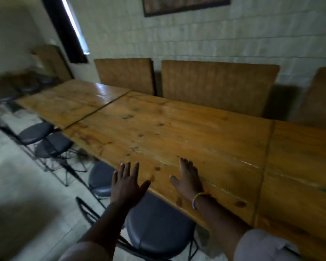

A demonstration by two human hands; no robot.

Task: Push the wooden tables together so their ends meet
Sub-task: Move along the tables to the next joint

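Three wooden tables stand end to end in a row. The middle table [167,129] is long and glossy. Its left end sits against the far left table [70,98], with only a thin dark seam between them. Its right end touches the right table [299,157] along another narrow seam. My right hand [186,178] lies flat on the middle table near its front edge, fingers spread. My left hand [126,183] hovers open at the front edge, fingers spread, holding nothing.
Round dark-cushioned stools [158,223] with black metal frames line the near side, partly under the tables. Wooden bench backs [215,85] stand along the white brick wall behind. Pale tiled floor [17,185] lies to the left.
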